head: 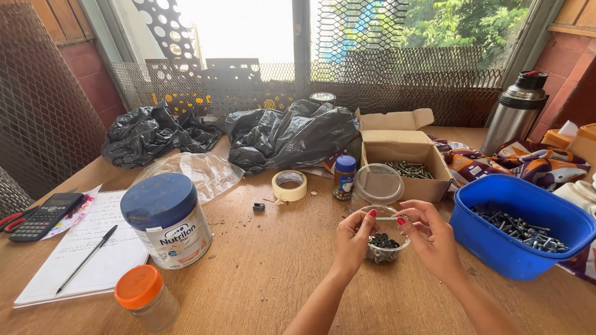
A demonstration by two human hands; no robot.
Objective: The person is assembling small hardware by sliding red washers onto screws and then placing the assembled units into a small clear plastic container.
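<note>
My left hand (354, 239) and my right hand (431, 236) meet above a small clear plastic cup (386, 247) of dark washers on the wooden table. Between the fingertips of both hands runs a thin metal screw (388, 218), held level, one end in each hand. The cup's clear round lid (379, 183) leans just behind it. An open cardboard box (406, 155) with screws inside stands behind the lid. To the right of my right hand sits a blue plastic tub (496, 248) with many screws in it.
A large tin with a blue lid (166, 220), an orange-capped jar (146, 298), a notepad with pen (87, 257), a calculator (43, 214), tape roll (289, 185), small blue-capped bottle (344, 177), black bags (285, 133), a steel flask (515, 111). Wire mesh lines the back and left.
</note>
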